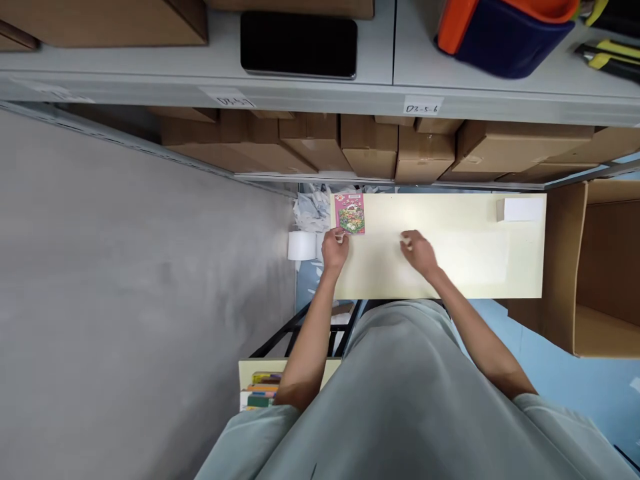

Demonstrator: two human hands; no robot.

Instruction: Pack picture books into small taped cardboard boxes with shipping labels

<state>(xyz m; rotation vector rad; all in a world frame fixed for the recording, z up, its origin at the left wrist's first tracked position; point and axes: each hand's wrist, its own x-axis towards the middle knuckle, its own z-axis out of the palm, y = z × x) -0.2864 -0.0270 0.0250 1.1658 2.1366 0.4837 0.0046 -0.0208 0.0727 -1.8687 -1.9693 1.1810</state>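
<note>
Just beyond left grip [335, 249] | pink booklet [351, 214] | near edge apparently touched

We saw the left hand [335, 252] at the near-left corner of a pink book [351, 215], fingertips overlapping it, grip unclear. Right hand [420, 253] was over the cream table [450, 280], fingers loosely curled, book left of them. We noted a white block [523, 209] right of and beyond those fingers; a white roll [301, 245] sat left of the left fingers.
</note>
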